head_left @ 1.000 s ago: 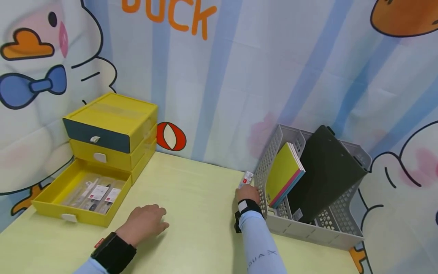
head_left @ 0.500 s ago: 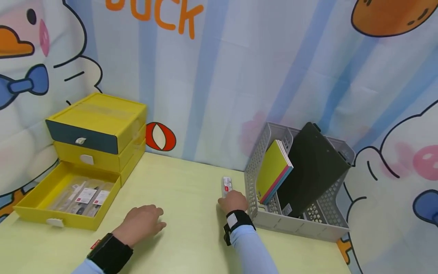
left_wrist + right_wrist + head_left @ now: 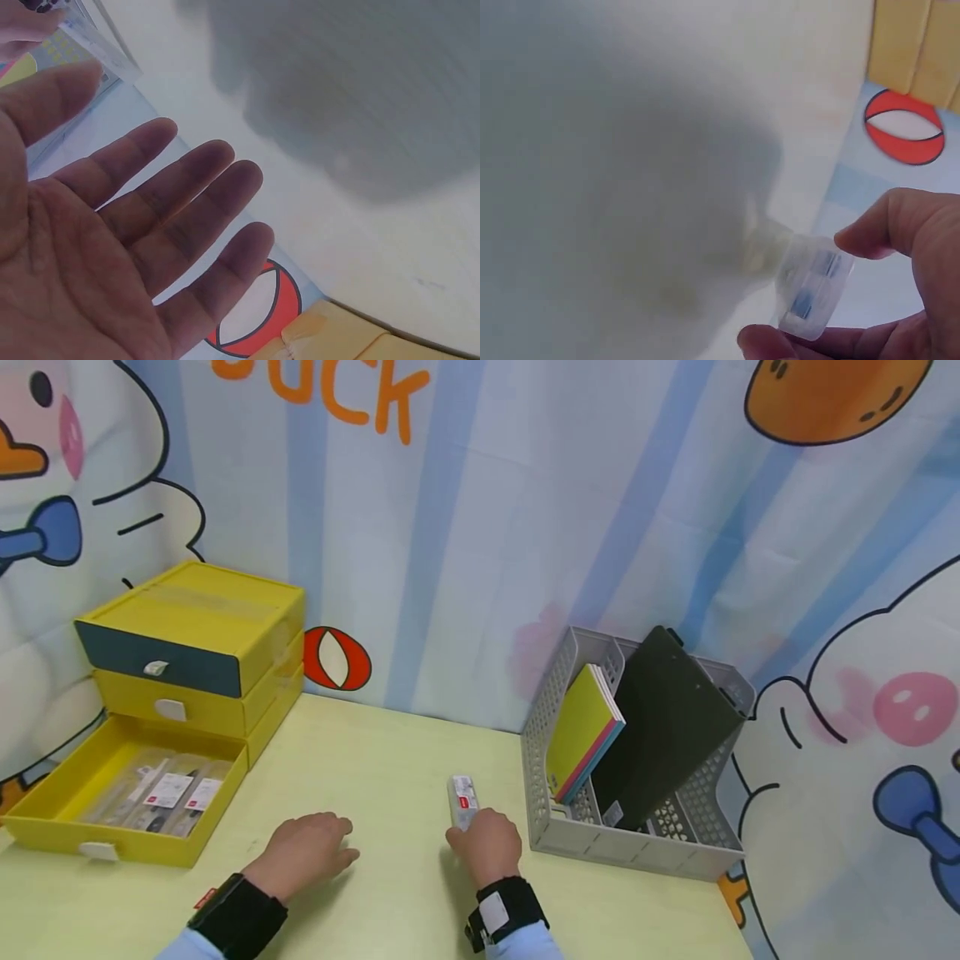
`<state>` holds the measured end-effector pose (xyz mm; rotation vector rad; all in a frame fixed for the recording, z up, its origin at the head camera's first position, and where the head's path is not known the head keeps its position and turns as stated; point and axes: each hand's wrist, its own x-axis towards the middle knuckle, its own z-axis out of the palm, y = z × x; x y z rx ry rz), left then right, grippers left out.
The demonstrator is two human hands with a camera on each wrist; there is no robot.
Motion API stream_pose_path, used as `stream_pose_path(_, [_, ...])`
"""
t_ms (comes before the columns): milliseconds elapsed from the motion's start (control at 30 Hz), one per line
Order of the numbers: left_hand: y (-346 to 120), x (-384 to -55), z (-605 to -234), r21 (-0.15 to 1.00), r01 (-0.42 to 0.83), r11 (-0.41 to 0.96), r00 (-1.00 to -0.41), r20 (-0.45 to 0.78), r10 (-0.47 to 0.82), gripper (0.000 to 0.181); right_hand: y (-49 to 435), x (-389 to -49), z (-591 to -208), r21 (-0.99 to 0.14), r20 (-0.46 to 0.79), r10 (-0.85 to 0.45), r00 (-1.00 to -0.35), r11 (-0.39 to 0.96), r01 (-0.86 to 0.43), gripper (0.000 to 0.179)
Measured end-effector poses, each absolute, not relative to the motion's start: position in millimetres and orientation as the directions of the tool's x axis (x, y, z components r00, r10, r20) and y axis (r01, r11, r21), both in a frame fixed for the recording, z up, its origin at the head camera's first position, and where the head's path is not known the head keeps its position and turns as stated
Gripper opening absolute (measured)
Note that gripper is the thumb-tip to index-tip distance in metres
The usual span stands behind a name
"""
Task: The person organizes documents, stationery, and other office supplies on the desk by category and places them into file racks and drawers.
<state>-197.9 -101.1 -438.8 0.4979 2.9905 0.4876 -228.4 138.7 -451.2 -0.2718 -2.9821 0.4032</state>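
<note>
My right hand [image 3: 491, 847] pinches a slim clear plastic case [image 3: 462, 800] with a white and red label, over the middle of the table. In the right wrist view the thumb and fingers grip the two sides of the case [image 3: 816, 289], and bluish parts show through its end. My left hand [image 3: 303, 857] hovers to the left with nothing in it, its fingers loosely extended and the palm bare in the left wrist view. Nearest to it is the pulled-out bottom drawer [image 3: 142, 850] of a yellow drawer unit, where several similar clear cases [image 3: 168, 792] lie side by side.
The yellow drawer unit [image 3: 195, 602] stands at the back left, its upper two drawers closed. At right, a grey perforated file holder [image 3: 637, 852] bears colourful notebooks [image 3: 581, 735] and a dark clipboard [image 3: 660, 727]. A printed curtain [image 3: 480, 527] hangs behind the table [image 3: 390, 760].
My right hand has carried the clear case away from beside the file holder, leftward and nearer to me. My left hand has stayed nearly in place. The head view has turned right.
</note>
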Motion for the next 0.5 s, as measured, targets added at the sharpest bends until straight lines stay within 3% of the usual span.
stream_pose_path(233, [-95.0,-199.1,-439.0,0.330,0.289,0.899,-0.950,-0.020,0.313,0.031,119.9,-199.3,-443.5,-0.339,0.113,0.174,-0.978,0.932,0.127,0.035])
stream_pose_path(500, [-82.2,-202.8,-437.6,0.404,0.209,0.891,-0.968,-0.044,0.248,0.045,95.5,-175.3,-434.3,-0.319,0.239,0.044,-0.970,0.947,-0.036,0.031])
